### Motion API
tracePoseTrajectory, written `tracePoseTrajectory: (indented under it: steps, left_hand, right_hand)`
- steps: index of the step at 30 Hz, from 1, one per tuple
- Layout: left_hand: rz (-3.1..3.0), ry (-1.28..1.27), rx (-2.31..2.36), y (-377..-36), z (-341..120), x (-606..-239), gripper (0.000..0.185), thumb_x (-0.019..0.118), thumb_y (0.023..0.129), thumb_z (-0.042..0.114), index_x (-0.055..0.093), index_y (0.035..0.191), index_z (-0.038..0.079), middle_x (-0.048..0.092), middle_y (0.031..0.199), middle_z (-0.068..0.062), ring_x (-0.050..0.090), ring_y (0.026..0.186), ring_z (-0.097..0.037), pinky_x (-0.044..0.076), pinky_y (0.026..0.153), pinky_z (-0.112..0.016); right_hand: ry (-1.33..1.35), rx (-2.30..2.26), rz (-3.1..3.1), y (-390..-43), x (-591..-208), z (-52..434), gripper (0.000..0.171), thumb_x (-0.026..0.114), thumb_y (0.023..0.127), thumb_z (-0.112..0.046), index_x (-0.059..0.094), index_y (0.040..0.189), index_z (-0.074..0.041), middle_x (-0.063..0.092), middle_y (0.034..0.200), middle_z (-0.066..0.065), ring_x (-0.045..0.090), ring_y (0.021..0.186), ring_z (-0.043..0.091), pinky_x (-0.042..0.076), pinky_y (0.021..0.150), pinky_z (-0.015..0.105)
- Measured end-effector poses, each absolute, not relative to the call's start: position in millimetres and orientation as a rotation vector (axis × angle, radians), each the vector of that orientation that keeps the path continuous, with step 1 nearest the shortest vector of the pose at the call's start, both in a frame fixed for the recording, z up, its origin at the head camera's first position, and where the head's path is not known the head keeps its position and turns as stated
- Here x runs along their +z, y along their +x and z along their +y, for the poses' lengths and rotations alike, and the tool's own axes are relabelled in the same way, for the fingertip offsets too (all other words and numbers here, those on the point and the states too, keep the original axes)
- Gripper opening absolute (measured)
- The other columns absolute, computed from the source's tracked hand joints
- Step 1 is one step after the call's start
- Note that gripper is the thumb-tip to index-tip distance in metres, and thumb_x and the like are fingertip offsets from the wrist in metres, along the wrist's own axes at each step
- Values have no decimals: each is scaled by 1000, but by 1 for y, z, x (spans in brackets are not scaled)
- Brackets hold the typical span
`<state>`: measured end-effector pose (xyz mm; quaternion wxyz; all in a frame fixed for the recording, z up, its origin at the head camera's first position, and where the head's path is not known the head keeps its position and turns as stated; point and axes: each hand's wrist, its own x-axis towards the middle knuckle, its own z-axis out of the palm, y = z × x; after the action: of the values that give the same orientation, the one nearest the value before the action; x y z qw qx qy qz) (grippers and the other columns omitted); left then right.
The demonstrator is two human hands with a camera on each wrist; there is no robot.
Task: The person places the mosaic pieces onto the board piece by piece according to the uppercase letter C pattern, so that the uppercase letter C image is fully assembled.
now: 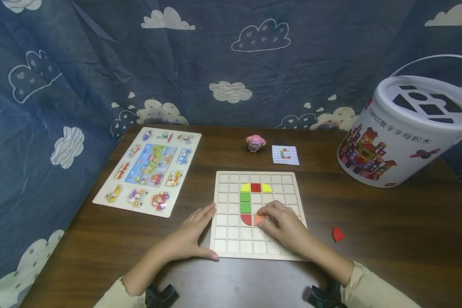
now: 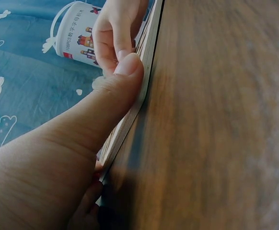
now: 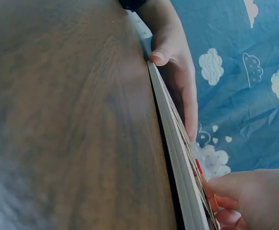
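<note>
A square wooden grid board (image 1: 227,246) lies in the middle of the table. Along its left edge rests my left hand (image 1: 192,235), fingers straight and the thumb (image 2: 125,72) at the near corner. My right hand (image 1: 286,224) pinches an orange tile (image 1: 259,220) between thumb and fingers, low over a cell beside a red quarter-round tile (image 1: 246,219). Above that tile, two green tiles (image 1: 245,202) form a column. A row on top has a yellow tile (image 1: 245,188), a red square tile (image 1: 256,188) and another yellow tile (image 1: 267,188). The right fingers partly hide the orange tile.
A loose red piece (image 1: 338,234) lies right of the board. Behind it stand a pink figurine (image 1: 256,143) and a small pattern card (image 1: 288,161). A picture puzzle board (image 1: 113,197) is at left, a white lidded bucket (image 1: 392,128) at back right.
</note>
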<state>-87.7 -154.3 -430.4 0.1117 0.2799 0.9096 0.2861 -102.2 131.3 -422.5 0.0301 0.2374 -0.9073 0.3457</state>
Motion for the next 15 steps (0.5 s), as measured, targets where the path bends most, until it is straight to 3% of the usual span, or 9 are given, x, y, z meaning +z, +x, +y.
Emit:
tracePoseTrajectory:
  steps: [7, 15]
  left_hand:
    - [2668, 823, 849, -87, -155, -430, 118, 68, 58, 66, 12, 145, 10, 9, 150, -1, 9, 134, -21, 11, 106, -41]
    - [2660, 818, 837, -87, -154, -430, 116, 68, 59, 66, 12, 145, 11, 8, 150, 0, 9, 133, -22, 12, 106, -42]
  right_hand:
    - [770, 996, -2797, -104, -420, 129, 21, 70, 79, -24, 69, 99, -19, 55, 97, -11, 47, 80, 7, 38, 70, 30]
    - [848, 1066, -2838, -104, -406, 147, 42, 69, 80, -25, 58, 119, -13, 55, 111, -2, 51, 93, 13, 45, 78, 34]
